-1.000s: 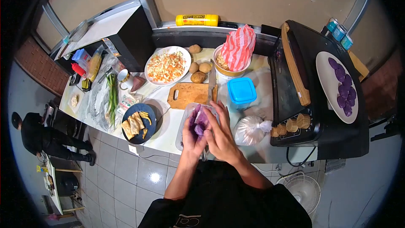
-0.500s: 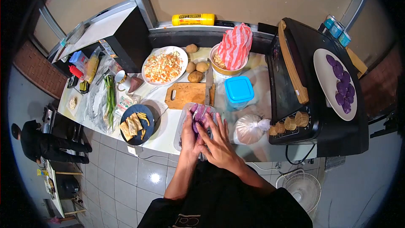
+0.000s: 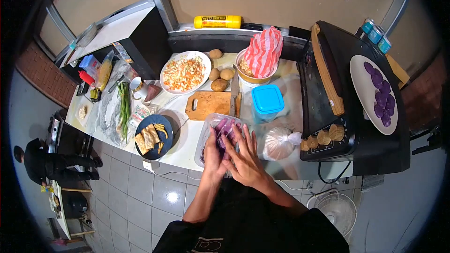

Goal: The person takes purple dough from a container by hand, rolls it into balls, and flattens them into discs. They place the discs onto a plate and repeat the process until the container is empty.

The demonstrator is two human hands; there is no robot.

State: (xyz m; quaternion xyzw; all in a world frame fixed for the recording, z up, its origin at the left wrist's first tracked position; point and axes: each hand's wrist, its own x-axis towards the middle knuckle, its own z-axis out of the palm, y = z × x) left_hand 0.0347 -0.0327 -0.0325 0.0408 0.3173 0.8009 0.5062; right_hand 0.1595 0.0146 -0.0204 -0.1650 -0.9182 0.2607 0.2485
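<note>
A clear plastic container [image 3: 205, 133] at the counter's front edge holds purple dough [image 3: 223, 125], soft and mashed-looking. My left hand [image 3: 214, 159] is cupped at the container's near side, its fingers curved around a lump of the dough. Against that lump lies my right hand [image 3: 243, 159], fingers stretched out and spread, palm turned toward the left hand. Most of the lump is hidden between both hands. Behind the container are a wooden cutting board [image 3: 206, 104] and a knife [image 3: 234, 93] lying across its right end.
Purple discs lie on an oval plate [image 3: 361, 91] atop the black oven [image 3: 328, 150]. Nearby are a blue-lidded tub [image 3: 267, 99], a tied bag [image 3: 276, 144], several potatoes [image 3: 219, 85], chopped vegetables on a white plate [image 3: 178, 91] and a dark plate [image 3: 157, 155]. Another person [image 3: 56, 159] stands far left.
My hands stay at the container, with the right fingers shifted slightly over the dough. The whole view has moved a little. At the far left, the other person's arm reaches lower.
</note>
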